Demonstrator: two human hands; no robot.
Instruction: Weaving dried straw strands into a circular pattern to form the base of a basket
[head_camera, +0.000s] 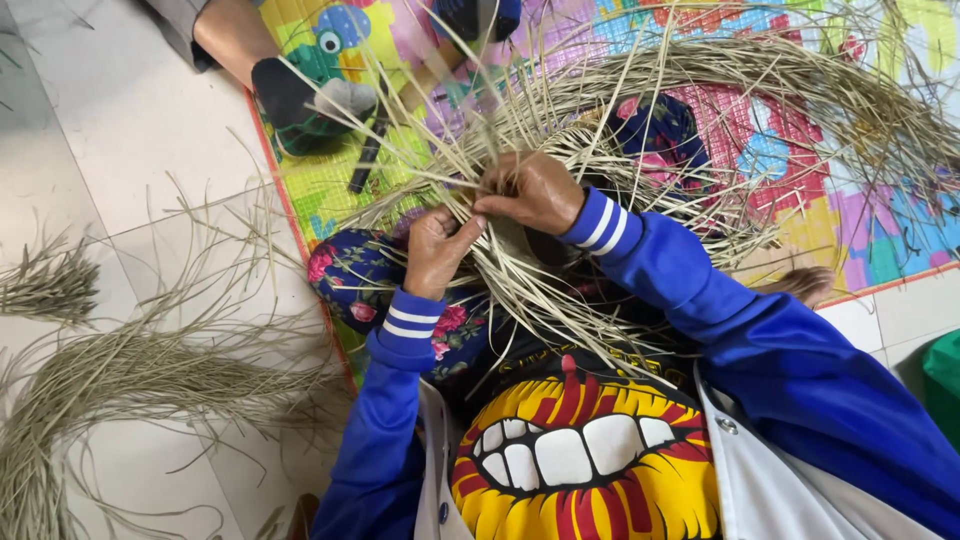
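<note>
On the colourful play mat (880, 240) spread over the tiled floor (130, 130), a person sits with a half-woven piece of pale straw (520, 240) over their lap. The left hand (437, 250) pinches several strands in closed fingers; the right hand (530, 190) curls its fingers tight around others, just beside. Loose straw bundles (120, 375) lie on the tiles to the left.

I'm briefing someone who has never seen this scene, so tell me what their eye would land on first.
At centre, the left hand and right hand pinch pale dry straw strands, which fan out over the lap and a bright colourful mat. At bottom centre sits a loud yellow-and-red print of a toothy mouth on the person's shirt. On the white tile floor at left lies a loose bundle of the same fibre.
</note>
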